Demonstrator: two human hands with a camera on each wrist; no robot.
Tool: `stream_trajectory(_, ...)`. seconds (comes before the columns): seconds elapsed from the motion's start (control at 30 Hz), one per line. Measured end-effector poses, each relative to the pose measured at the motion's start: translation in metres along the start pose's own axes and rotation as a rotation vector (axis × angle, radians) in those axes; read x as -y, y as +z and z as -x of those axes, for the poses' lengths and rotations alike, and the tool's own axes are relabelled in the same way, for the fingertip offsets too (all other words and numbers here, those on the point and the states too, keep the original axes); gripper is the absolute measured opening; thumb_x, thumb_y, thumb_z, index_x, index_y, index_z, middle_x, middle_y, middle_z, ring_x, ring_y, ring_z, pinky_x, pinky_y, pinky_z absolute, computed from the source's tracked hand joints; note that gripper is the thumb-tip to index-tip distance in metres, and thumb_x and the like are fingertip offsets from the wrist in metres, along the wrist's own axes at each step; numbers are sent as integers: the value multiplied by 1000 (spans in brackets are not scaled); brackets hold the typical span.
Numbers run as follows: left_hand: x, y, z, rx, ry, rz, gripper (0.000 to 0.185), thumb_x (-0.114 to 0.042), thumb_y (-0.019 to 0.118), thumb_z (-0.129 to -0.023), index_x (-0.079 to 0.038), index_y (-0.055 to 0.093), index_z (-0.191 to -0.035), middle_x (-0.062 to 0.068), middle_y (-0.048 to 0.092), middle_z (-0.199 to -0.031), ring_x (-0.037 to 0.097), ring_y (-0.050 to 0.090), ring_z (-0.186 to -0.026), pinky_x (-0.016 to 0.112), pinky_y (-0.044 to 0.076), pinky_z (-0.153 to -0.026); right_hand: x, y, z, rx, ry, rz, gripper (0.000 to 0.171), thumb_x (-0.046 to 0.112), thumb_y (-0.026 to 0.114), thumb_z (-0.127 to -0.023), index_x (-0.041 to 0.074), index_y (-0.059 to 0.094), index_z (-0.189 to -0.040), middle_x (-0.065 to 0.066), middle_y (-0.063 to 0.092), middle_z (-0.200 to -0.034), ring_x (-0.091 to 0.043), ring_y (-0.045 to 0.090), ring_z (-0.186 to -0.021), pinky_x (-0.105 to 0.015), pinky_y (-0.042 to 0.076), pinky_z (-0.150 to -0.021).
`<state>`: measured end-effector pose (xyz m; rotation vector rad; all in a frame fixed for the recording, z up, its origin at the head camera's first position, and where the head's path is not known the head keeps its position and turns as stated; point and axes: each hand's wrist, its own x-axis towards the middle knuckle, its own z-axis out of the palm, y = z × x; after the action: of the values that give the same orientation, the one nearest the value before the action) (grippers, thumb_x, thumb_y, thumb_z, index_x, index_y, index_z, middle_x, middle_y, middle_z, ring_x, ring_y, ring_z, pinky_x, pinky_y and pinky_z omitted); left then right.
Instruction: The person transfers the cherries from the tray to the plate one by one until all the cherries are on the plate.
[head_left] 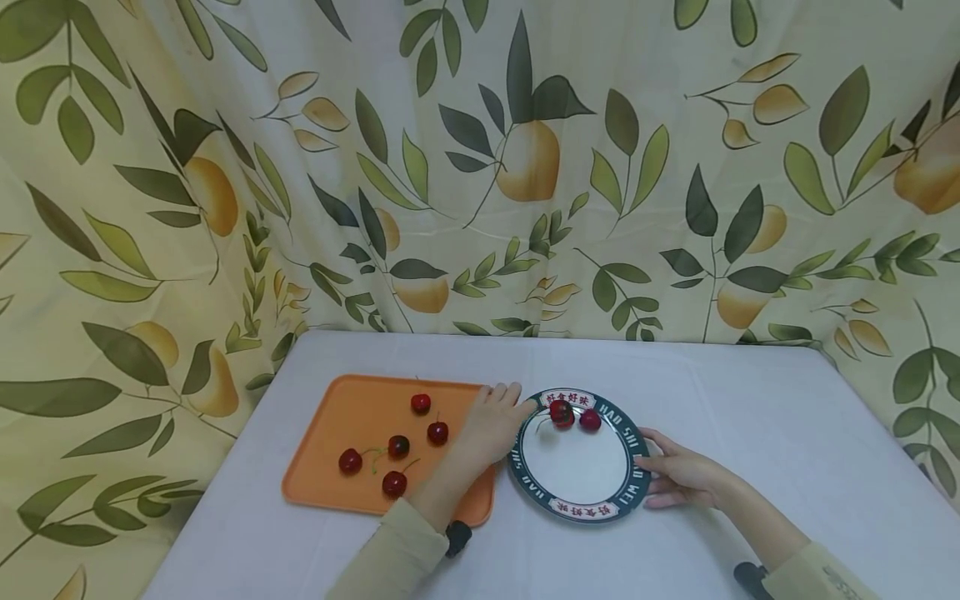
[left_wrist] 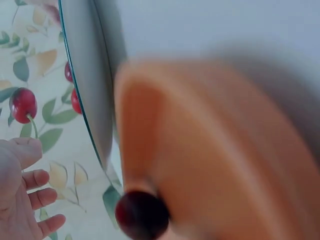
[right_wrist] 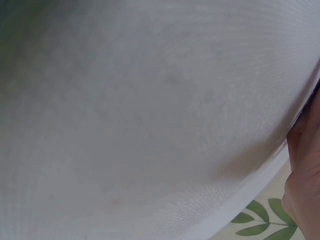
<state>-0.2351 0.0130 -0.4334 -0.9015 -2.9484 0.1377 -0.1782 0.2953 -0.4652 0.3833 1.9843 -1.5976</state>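
My left hand [head_left: 489, 423] reaches over the right edge of the orange tray [head_left: 315, 479] towards the plate. Its thumb and forefinger pinch the stem of a red cherry [left_wrist: 23, 105], which hangs over the plate's upper part; the remaining fingers are spread. The round white plate [head_left: 573, 467] has a dark green lettered rim. Two more cherries lie on it, the clearer one a dark red cherry [head_left: 590, 420]. At the plate's right rim, my right hand [head_left: 682, 473] grips the edge, thumb near the top. The right wrist view shows only part of that hand.
Several cherries with stems lie in the tray, among them a dark cherry [head_left: 394, 484] near its front edge. A white cloth [head_left: 570, 558] covers the table. Behind it hangs a curtain [head_left: 615, 242] printed with leaves and fruit.
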Motion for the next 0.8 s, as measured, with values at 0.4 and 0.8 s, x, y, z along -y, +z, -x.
stream_trajectory(0.4,-37,8,-19,-9,17,39,35,-26,50,-94,-34,48,-128,-3,43,-128,15,38,-115,37,30,-101,0,0,0,10,-3,-13,67,15,48,-94,16,6,-146,-10,53,-88,-18,61,-68,-37,54,-68)
stream_trajectory(0.8,-64,21,-28,17,20,92,39,-26,58,-89,-34,50,-127,-4,37,-141,16,33,-130,41,28,-105,2,-1,2,38,-3,-32,68,14,47,-94,15,3,-146,-10,54,-91,-18,63,-71,-37,54,-68)
